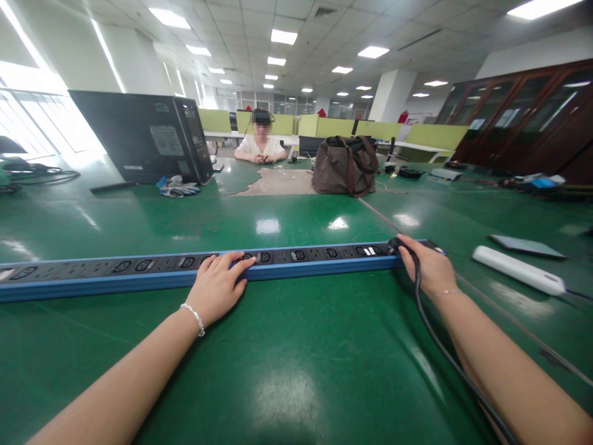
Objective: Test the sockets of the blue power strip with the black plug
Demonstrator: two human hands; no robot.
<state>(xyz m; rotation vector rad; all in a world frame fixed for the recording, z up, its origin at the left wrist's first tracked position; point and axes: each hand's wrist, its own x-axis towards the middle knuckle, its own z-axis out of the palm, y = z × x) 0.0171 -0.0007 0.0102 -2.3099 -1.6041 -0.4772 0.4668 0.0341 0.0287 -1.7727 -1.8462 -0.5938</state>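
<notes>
on the glossy green worktop (296, 377), a long, blue-sided power strip (315, 269) runs from left edge to centre right. the left hand (217, 290), fingers apart, braces its middle; the right hand (433, 269) is clamped on a black plug (395, 245) near its right end, best kept square to the sockets.
</notes>
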